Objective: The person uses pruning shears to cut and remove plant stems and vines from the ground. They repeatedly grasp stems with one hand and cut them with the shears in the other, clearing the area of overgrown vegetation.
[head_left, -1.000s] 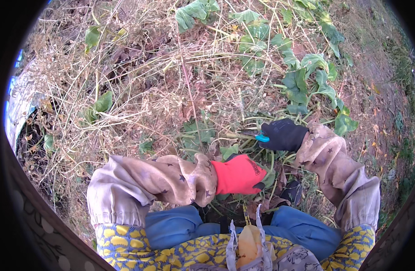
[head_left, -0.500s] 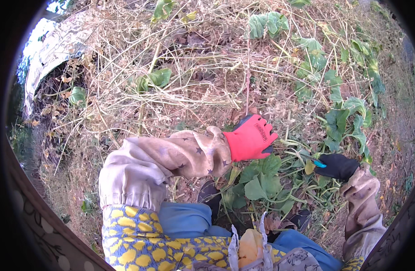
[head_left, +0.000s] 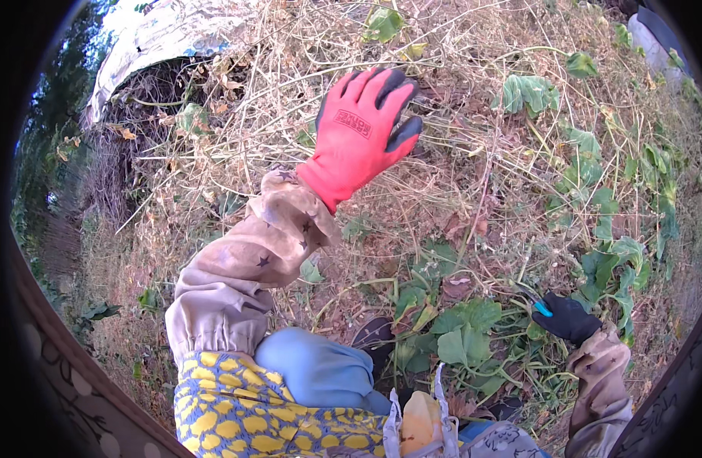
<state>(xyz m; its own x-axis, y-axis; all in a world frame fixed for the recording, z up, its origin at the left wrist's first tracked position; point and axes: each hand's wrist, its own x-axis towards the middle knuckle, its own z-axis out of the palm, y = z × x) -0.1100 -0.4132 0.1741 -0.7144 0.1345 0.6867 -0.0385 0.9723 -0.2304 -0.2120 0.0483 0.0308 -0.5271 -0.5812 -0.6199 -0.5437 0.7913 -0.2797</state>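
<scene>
My left hand (head_left: pixel 360 130), in a red glove with black fingertips, reaches out over the tangle of dry vines (head_left: pixel 290 99). Its fingers are spread, and I see nothing held in them. Lower on the right, my right hand (head_left: pixel 569 319) wears a dark glove and is closed around a small teal-handled tool (head_left: pixel 543 308). A thin, dark blade-like end points up and left from that grip; its exact kind is too small to tell. Beside the tool lie green stems and broad green leaves (head_left: pixel 467 330), close in front of my feet.
More green leafy vines (head_left: pixel 618 267) run along the right side. At the far left a pale sheet (head_left: pixel 164 34) covers a dark brushy mound (head_left: pixel 122 160). My blue-trousered knee (head_left: pixel 317 366) and a dark shoe (head_left: pixel 375 336) are at the bottom. A greyish object (head_left: pixel 653 46) shows at the upper right.
My left hand has gone from closed, near the green leaves, to spread open, farther forward and left. My right hand still grips the tool. The whole view has shifted somewhat.
</scene>
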